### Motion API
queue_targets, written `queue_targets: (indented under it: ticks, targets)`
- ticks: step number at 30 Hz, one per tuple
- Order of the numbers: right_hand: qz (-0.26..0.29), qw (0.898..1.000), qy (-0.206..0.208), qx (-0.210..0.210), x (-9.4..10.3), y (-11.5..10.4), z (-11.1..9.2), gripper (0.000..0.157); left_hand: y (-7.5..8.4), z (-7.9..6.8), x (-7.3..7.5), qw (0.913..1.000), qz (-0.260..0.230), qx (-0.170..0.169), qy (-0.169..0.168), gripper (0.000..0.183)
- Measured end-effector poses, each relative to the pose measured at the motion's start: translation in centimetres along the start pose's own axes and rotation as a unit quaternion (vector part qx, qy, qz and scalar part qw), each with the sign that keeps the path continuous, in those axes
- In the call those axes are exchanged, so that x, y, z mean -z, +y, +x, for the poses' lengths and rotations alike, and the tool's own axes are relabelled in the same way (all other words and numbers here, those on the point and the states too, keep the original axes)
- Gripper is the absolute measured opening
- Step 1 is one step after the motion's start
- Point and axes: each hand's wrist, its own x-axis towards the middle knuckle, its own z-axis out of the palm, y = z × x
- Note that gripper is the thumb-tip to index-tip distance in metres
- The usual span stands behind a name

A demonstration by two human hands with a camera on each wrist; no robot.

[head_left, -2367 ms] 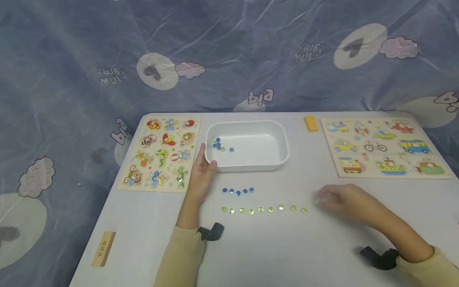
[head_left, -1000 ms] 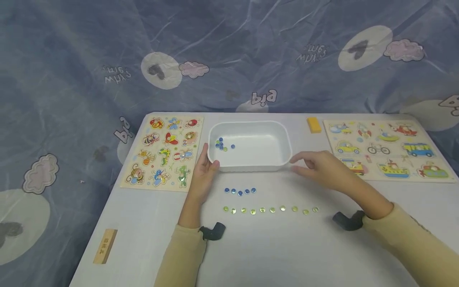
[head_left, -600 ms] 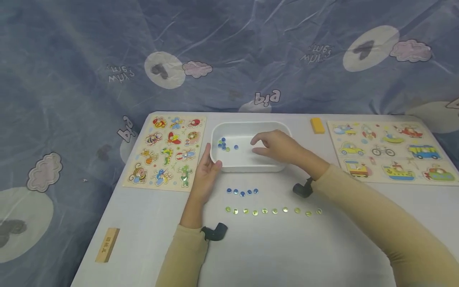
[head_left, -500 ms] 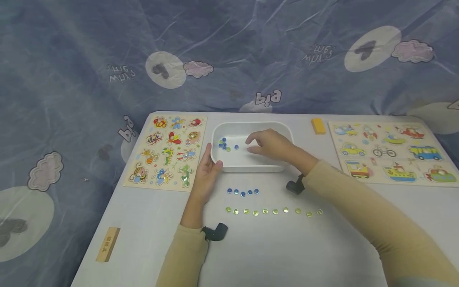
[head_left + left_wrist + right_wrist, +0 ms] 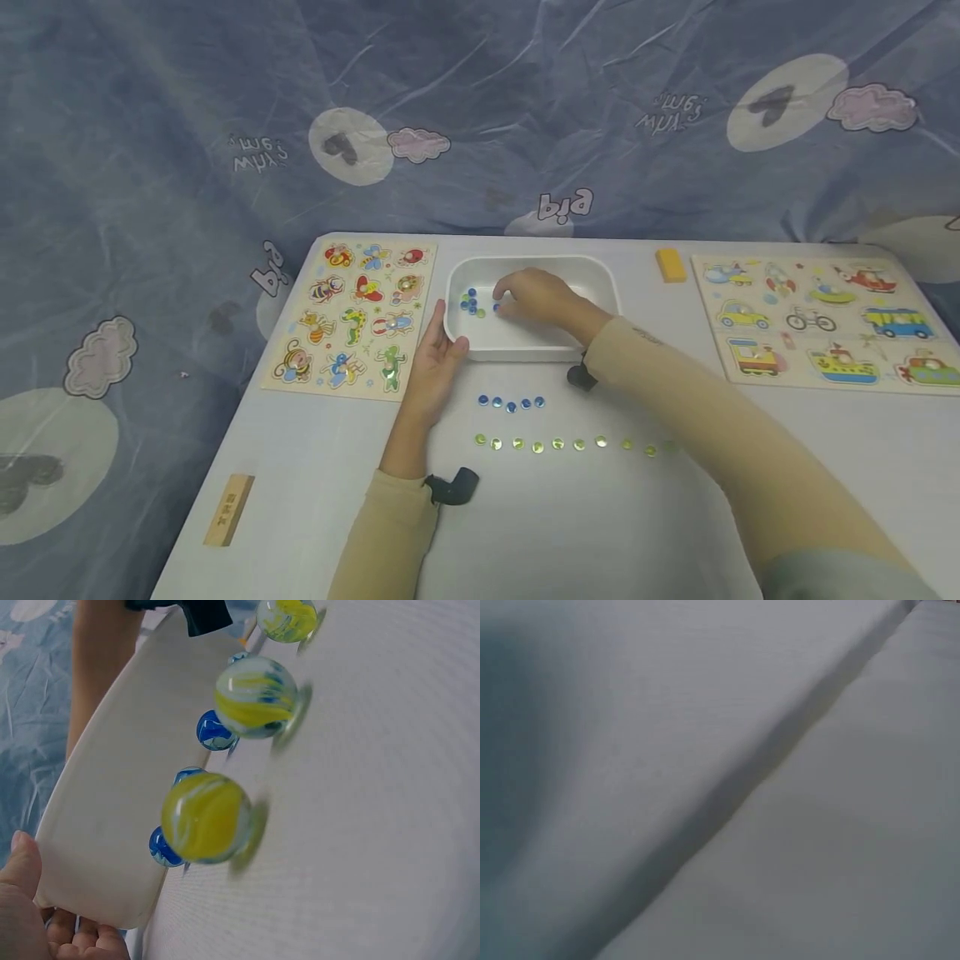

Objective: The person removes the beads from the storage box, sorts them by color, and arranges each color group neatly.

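Note:
My left hand point(image 5: 433, 375) grips the near left corner of a white plastic tray point(image 5: 525, 354); in the left wrist view its thumb point(image 5: 24, 862) lies against the tray wall and the fingers curl at the corner. My right hand point(image 5: 536, 296) reaches into the tray, thumb and forefinger parted around a single blue marble point(image 5: 497, 307). Left of it, several blue and yellow-green marbles point(image 5: 472, 304) cluster on the tray floor. In front of the tray lie a short row of blue marbles point(image 5: 512, 407) and a longer row of yellow-green marbles point(image 5: 558, 443). The right wrist view shows no hand.
An insect puzzle board point(image 5: 348, 317) lies left of the tray, a vehicle puzzle board point(image 5: 825, 325) to the right. A yellow block point(image 5: 671, 266) sits near the back edge, and a wooden block point(image 5: 228, 510) at front left. The right sleeve point(image 5: 697, 417) passes over the yellow-green row's end.
My right hand has left the right end of the yellow-green row, where one more marble now lies, and moved left into the tray to the lone blue marble. The left hand keeps its grip.

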Motion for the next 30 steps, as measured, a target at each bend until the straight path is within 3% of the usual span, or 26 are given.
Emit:
queue_targets:
  ticks: [5, 11, 18, 23, 30]
  targets:
    - [-0.015, 1.0, -0.004, -0.004, -0.1, -0.1, 0.2, 0.025, -0.1, 0.0, -0.1, 0.9994, 0.034, 0.005, 0.005, 0.068]
    - [-0.024, 1.0, -0.015, -0.01, -0.4, -0.4, 0.2, 0.026, 0.3, 0.0, -0.1, 0.999, 0.042, 0.017, 0.004, 0.07]
    - [-0.052, 0.999, 0.004, 0.001, 0.3, -0.7, -0.6, 0.026, 2.1, -0.6, -0.4, 0.9992, 0.025, 0.032, -0.003, 0.072]
    - [-0.056, 0.998, 0.026, 0.032, 2.5, -1.5, -2.5, 0.027, 2.6, -0.9, -0.6, 0.9991, 0.032, 0.026, -0.004, 0.072]
    - [-0.059, 0.996, 0.047, 0.047, 5.6, -2.9, -7.1, 0.028, 2.5, -1.0, -0.7, 0.9992, 0.035, 0.02, -0.002, 0.071]
